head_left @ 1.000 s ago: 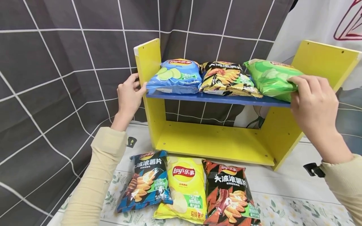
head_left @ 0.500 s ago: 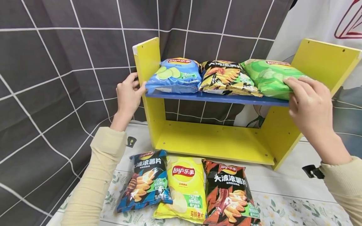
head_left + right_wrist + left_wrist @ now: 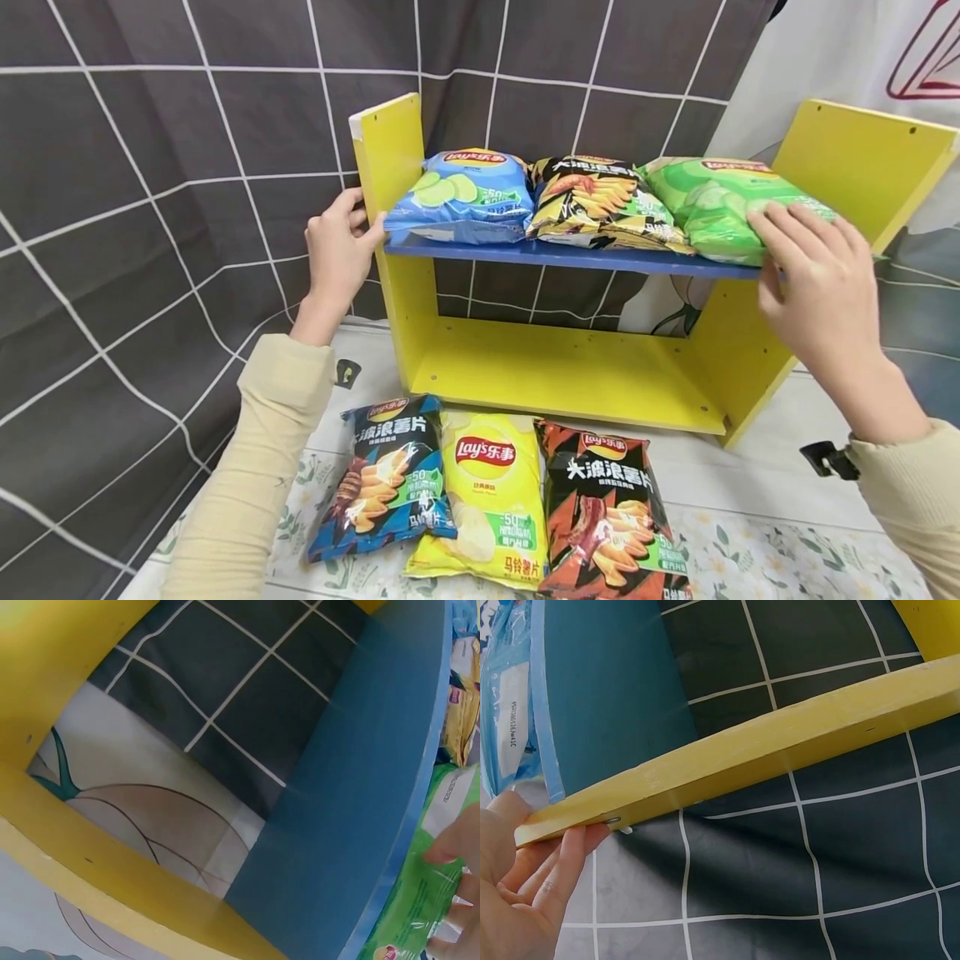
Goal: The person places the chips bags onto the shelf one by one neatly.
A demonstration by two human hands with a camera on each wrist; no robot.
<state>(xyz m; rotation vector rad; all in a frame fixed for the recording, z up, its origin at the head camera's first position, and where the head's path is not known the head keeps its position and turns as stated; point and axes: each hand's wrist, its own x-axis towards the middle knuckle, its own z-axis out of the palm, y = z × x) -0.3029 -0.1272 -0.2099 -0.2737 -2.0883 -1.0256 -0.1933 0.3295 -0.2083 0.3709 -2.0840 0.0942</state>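
In the head view my left hand [image 3: 337,254] grips the front edge of the shelf's yellow left side panel [image 3: 388,167], thumb in front and fingers on the outer face. The left wrist view shows the same hold on the panel [image 3: 727,761]. My right hand [image 3: 821,283] presses its fingers against the front of a green chip bag [image 3: 720,204] at the right of the blue shelf board [image 3: 585,257]. Its thumb stands apart from the fingers. Beside the green bag lie a black-and-gold chip bag [image 3: 600,204] and a blue chip bag [image 3: 468,196].
Below the board is the yellow bottom shelf [image 3: 570,367]. On the table before it lie a dark blue chip bag [image 3: 386,479], a yellow chip bag [image 3: 491,500] and a black-and-red chip bag [image 3: 603,508]. A dark grid-patterned cloth [image 3: 150,250] hangs behind and to the left.
The green bag has settled flatter and farther back on the board. My right hand has gone from gripping its corner to pressing on its front. The left hand keeps its hold.
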